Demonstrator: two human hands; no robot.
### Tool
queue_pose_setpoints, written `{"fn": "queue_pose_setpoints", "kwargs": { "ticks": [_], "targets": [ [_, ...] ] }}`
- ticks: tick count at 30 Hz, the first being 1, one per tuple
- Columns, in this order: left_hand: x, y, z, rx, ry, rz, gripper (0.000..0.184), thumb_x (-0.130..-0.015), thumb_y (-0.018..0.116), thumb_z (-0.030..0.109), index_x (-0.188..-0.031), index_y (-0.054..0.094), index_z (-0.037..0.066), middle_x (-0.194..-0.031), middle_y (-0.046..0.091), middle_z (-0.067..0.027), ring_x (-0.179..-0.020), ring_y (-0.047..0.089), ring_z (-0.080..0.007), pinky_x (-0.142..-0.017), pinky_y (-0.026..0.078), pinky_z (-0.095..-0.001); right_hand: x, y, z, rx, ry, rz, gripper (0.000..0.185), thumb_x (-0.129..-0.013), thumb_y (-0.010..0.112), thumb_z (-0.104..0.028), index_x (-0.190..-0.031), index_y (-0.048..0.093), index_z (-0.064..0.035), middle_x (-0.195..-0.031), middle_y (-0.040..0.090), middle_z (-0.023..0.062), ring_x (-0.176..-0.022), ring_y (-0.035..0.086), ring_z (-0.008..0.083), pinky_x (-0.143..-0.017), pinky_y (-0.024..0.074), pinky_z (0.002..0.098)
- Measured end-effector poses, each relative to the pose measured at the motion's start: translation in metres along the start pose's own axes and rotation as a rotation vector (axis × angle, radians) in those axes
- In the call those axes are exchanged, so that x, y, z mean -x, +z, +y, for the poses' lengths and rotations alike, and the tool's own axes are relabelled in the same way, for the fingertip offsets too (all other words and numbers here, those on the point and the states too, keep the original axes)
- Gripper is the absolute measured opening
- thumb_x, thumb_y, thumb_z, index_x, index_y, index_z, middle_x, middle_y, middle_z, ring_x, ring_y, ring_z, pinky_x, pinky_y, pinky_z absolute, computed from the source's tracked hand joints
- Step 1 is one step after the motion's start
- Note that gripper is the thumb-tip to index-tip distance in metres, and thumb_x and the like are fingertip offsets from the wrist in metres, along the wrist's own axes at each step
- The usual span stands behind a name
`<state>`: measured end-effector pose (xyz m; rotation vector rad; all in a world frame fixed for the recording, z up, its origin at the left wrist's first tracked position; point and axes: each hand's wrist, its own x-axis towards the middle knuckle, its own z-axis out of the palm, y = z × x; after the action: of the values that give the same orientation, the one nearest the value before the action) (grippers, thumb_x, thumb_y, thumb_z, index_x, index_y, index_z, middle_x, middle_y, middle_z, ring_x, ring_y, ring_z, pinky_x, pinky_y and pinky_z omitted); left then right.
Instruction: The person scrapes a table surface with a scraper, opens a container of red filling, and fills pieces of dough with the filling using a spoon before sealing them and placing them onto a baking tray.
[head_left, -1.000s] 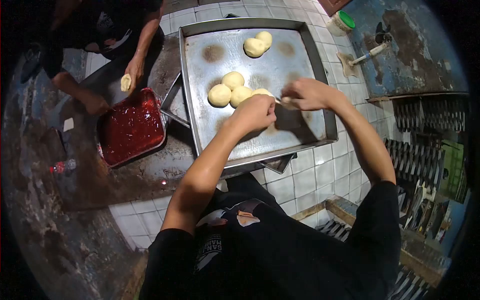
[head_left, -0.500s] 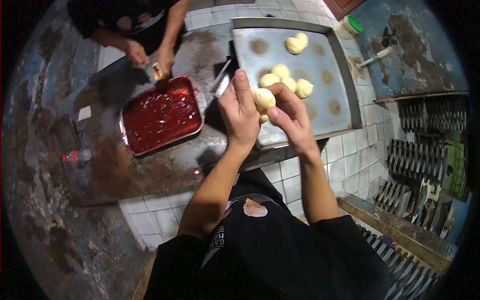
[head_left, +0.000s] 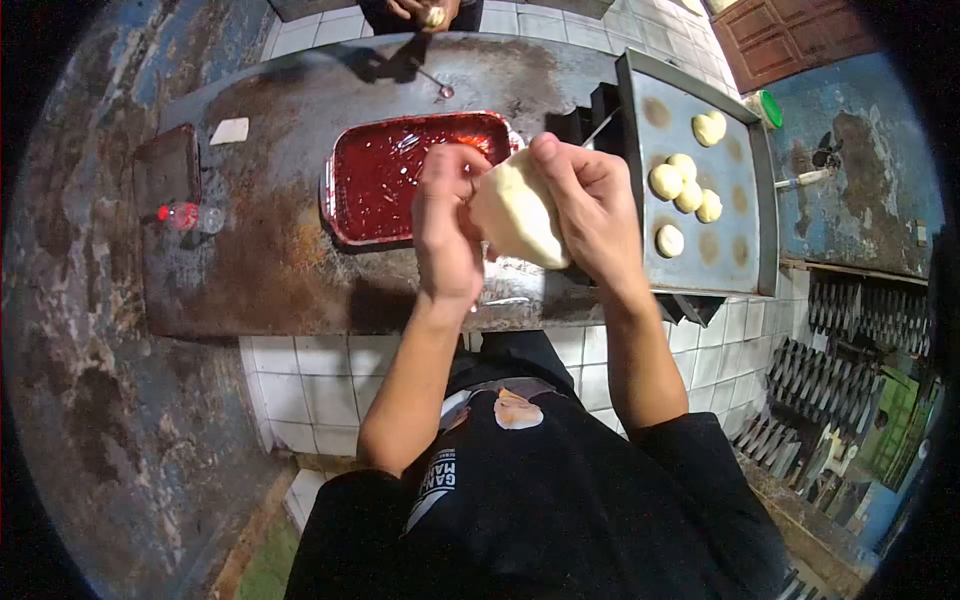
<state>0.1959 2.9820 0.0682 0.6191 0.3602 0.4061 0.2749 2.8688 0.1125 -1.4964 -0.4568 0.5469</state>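
Observation:
A large pale lump of dough [head_left: 518,212] is held up between my hands over the table. My right hand [head_left: 598,212] grips its right side, thumb on top. My left hand [head_left: 446,225] is at its left side with the fingers curled; the fingertips are partly blurred. Behind my left hand lies a tray of red filling [head_left: 372,185] with a spoon-like tool [head_left: 446,90] beyond it. To the right, a metal baking pan [head_left: 768,215] holds several dough balls [head_left: 688,197], most of them touching, and one separate ball [head_left: 669,240] near its front.
Across the table [head_left: 240,290], another person's hands [head_left: 430,14] hold a small piece of dough. A bottle with a red cap [head_left: 190,216] lies at the left, near a white square [head_left: 230,130]. Slatted metal racks [head_left: 868,318] stand at the right, and a green-lidded bucket [head_left: 768,109] is behind the pan.
The view has swung left. My hands have moved from the pan to over the table and now hold a larger lump of dough. One more ball lies at the pan's front.

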Motion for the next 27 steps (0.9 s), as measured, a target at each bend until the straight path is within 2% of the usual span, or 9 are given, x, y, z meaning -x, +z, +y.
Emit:
{"fn": "queue_pose_setpoints", "kwargs": {
  "ticks": [2,5,6,8,11,15,17,19,27],
  "targets": [
    [-0.019,-0.043,-0.007,-0.458,0.19,-0.153,0.038,-0.1,0.059,0.044,-0.098,0.057,0.006,-0.089,0.064,-0.0062,-0.077,0.062,-0.0121,-0.067,0.048,-0.0247,0.005,0.008,-0.015,0.038,0.122,-0.221,0.034,-0.104,0.062,-0.031,-0.099,0.076,-0.0009,-0.074,0.065,-0.0047,-0.064,0.055,0.0002,-0.053,0.0411,0.0204],
    [0.009,-0.116,-0.048,-0.795,0.457,-0.299,0.061,-0.075,0.086,0.011,-0.127,0.056,0.0,-0.109,0.068,-0.011,-0.106,0.066,-0.0198,-0.094,0.052,-0.0339,0.001,0.024,0.004,0.616,-0.232,-0.219,0.04,-0.104,0.059,-0.033,-0.097,0.072,0.0042,-0.079,0.068,0.0184,-0.071,0.065,0.0295,-0.067,0.05,0.0379],
    [0.018,-0.119,-0.045,-0.773,0.306,-0.289,0.064,-0.073,0.088,0.011,-0.126,0.056,-0.001,-0.111,0.068,-0.0116,-0.106,0.066,-0.0207,-0.094,0.052,-0.0349,-0.001,0.025,0.011,0.693,-0.033,-0.219,0.048,-0.105,0.053,-0.038,-0.095,0.07,0.0059,-0.083,0.063,0.0271,-0.08,0.063,0.0433,-0.076,0.0492,0.047],
    [0.021,-0.145,-0.044,-0.786,-0.045,-0.335,0.072,-0.071,0.091,0.015,-0.128,0.052,-0.004,-0.115,0.067,-0.0159,-0.106,0.067,-0.0261,-0.096,0.052,-0.0389,-0.004,0.016,0.072,0.655,0.172,-0.168,0.053,-0.105,0.051,-0.042,-0.098,0.07,0.0068,-0.082,0.065,0.0271,-0.081,0.066,0.0433,-0.077,0.0505,0.0496],
    [0.04,-0.19,-0.052,-1.097,0.107,-0.083,0.065,-0.072,0.091,0.017,-0.122,0.054,-0.004,-0.113,0.066,-0.0188,-0.105,0.067,-0.03,-0.096,0.052,-0.0408,0.027,0.002,0.197,0.909,0.329,-0.373,0.043,-0.102,0.056,-0.037,-0.102,0.069,0.0043,-0.095,0.068,0.0231,-0.089,0.068,0.0404,-0.08,0.0545,0.0508],
    [0.042,-0.196,-0.008,-1.069,0.065,0.033,0.03,-0.082,0.076,0.006,-0.108,0.065,-0.006,-0.1,0.073,-0.016,-0.093,0.072,-0.0246,-0.078,0.057,-0.0376,0.109,-0.036,0.351,1.358,-0.04,-0.541,0.028,-0.093,0.056,-0.017,-0.116,0.06,-0.0018,-0.117,0.061,0.0196,-0.104,0.065,0.0382,-0.088,0.0554,0.0486],
    [0.042,-0.224,0.004,-1.065,-0.338,0.35,0.017,-0.084,0.067,-0.004,-0.102,0.069,-0.005,-0.092,0.075,-0.0128,-0.086,0.072,-0.0179,-0.064,0.058,-0.0322,0.11,-0.036,0.355,1.378,-0.141,-0.609,0.032,-0.09,0.055,-0.012,-0.121,0.056,-0.0034,-0.122,0.058,0.0196,-0.108,0.064,0.0385,-0.09,0.055,0.0478],
    [0.06,-0.263,-0.002,-0.649,0.047,0.367,0.036,-0.088,0.064,-0.007,-0.123,0.061,-0.002,-0.106,0.072,-0.0104,-0.081,0.072,-0.0166,-0.058,0.059,-0.0294,0.093,-0.034,0.328,1.183,-0.022,-0.655,0.031,-0.091,0.052,-0.008,-0.121,0.055,-0.0029,-0.12,0.06,0.0194,-0.105,0.064,0.0391,-0.094,0.0533,0.0472],
    [0.06,-0.296,0.017,-0.878,0.051,0.474,0.04,-0.084,0.072,-0.003,-0.122,0.063,0.001,-0.107,0.071,-0.0077,-0.082,0.07,-0.0147,-0.059,0.058,-0.0282,-0.05,0.041,0.291,1.03,-0.147,-0.443,0.038,-0.092,0.052,-0.005,-0.129,0.058,-0.0094,-0.125,0.054,0.021,-0.11,0.063,0.0405,-0.087,0.0569,0.0476]
  ]
}}
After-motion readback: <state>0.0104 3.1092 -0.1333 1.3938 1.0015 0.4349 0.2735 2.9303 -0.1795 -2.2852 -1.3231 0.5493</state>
